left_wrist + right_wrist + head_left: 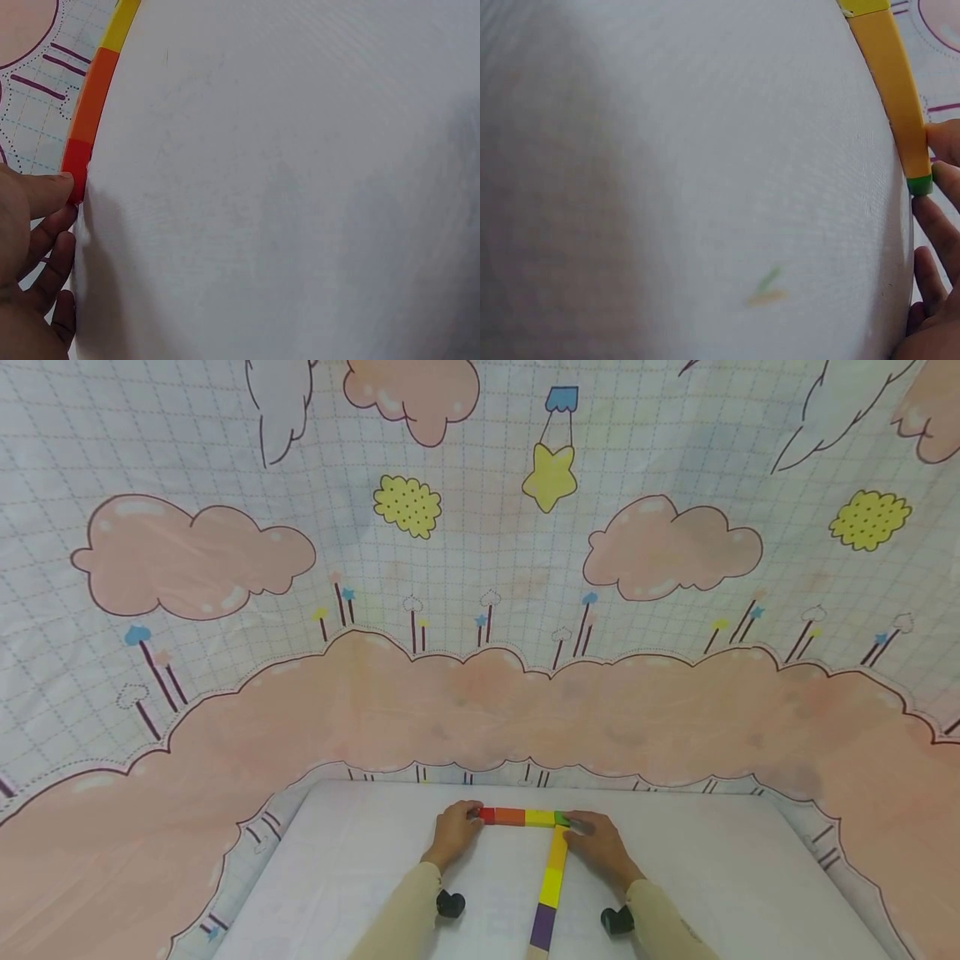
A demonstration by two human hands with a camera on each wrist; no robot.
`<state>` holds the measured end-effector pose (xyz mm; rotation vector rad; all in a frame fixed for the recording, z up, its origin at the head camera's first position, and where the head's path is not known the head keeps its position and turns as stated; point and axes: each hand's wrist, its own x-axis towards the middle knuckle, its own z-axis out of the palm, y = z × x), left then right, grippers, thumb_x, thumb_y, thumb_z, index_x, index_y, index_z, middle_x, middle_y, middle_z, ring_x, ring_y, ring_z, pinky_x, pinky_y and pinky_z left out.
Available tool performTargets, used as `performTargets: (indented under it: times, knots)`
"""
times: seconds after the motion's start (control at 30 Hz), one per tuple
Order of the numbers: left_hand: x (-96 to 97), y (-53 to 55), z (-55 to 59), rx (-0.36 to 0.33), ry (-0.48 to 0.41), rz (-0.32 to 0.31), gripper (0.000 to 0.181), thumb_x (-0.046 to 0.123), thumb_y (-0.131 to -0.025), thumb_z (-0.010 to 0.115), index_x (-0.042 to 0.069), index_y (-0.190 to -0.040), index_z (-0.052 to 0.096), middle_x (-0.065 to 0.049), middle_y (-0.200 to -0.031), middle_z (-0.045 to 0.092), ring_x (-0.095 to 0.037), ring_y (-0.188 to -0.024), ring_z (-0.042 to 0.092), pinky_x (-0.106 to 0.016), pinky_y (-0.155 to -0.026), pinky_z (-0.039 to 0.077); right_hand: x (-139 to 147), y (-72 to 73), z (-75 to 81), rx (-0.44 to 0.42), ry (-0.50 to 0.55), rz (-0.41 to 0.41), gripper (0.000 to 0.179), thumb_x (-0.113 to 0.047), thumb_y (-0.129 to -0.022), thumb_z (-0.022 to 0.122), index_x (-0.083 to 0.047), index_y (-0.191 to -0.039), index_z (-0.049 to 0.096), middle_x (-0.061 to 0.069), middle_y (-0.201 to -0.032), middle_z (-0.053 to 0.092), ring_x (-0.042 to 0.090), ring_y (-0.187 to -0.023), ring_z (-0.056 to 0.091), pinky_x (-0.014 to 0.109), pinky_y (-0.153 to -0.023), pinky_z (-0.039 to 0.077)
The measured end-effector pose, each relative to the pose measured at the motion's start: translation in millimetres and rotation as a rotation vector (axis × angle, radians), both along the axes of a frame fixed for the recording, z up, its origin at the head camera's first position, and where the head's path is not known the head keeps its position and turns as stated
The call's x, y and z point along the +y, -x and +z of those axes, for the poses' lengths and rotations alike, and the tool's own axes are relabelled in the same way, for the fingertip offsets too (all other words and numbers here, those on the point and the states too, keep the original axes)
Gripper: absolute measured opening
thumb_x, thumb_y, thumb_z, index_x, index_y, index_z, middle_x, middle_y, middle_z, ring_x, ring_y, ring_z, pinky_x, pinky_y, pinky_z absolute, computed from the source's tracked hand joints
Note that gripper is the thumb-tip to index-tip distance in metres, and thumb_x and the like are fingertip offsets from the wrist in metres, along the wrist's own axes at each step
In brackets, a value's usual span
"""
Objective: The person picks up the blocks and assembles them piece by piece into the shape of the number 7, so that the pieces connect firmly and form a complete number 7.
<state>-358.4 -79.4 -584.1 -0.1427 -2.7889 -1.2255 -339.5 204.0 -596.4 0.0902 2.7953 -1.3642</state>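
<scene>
A row of coloured blocks lies across the far part of the white table, and a second line of blocks runs from its right end towards me. My left hand [455, 833] pinches the red block [75, 169] at the row's left end, its thumb on the near face. Beside it come an orange block [510, 817] and a yellow block [539, 818]. My right hand [600, 843] holds the green block [920, 184] at the right end, partly hidden by the fingers. Its fingertips also sit right by the amber block [892, 82] heading the second line.
The second line continues with a yellow block [551, 887], a purple block [543, 927] and a pale block [537, 953] at the frame's bottom. Around the white tabletop [337, 860] hangs a patterned cloth [480, 710] with clouds and stars.
</scene>
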Motion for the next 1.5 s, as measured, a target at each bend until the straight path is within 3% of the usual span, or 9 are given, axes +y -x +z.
performTargets:
  times: [0.47,1.07,1.5]
  knots:
    - [-0.3,-1.4,-4.0,0.029,0.012,0.009,0.030,0.011,-0.090,0.069,0.008,-0.119,0.069,-0.010,-0.111,0.072,-0.030,-0.109,0.062,-0.057,-0.104,0.041,-2.6,-0.4,1.2,-0.024,0.016,-0.018,0.033,-0.029,-0.089,0.070,-0.028,-0.122,0.068,0.010,-0.143,0.053,0.036,-0.136,0.042,0.064,-0.113,0.028]
    - [-7.2,-0.1,-5.6,0.050,-0.030,-0.085,0.032,0.011,-0.089,0.070,0.004,-0.119,0.065,-0.008,-0.103,0.069,-0.023,-0.098,0.062,-0.047,-0.093,0.051,4.8,-0.2,4.9,-0.017,0.025,-0.018,0.038,-0.033,-0.094,0.064,-0.026,-0.131,0.062,0.006,-0.143,0.055,0.034,-0.139,0.041,0.063,-0.114,0.026]
    - [-21.1,-18.4,-8.4,0.041,-0.023,-0.099,0.030,0.016,-0.091,0.069,0.005,-0.119,0.065,-0.006,-0.106,0.067,-0.021,-0.101,0.061,-0.045,-0.094,0.051,0.2,-0.4,-4.2,-0.009,0.042,0.016,0.044,-0.037,-0.092,0.066,-0.023,-0.133,0.060,0.008,-0.145,0.054,0.034,-0.140,0.041,0.063,-0.114,0.026]
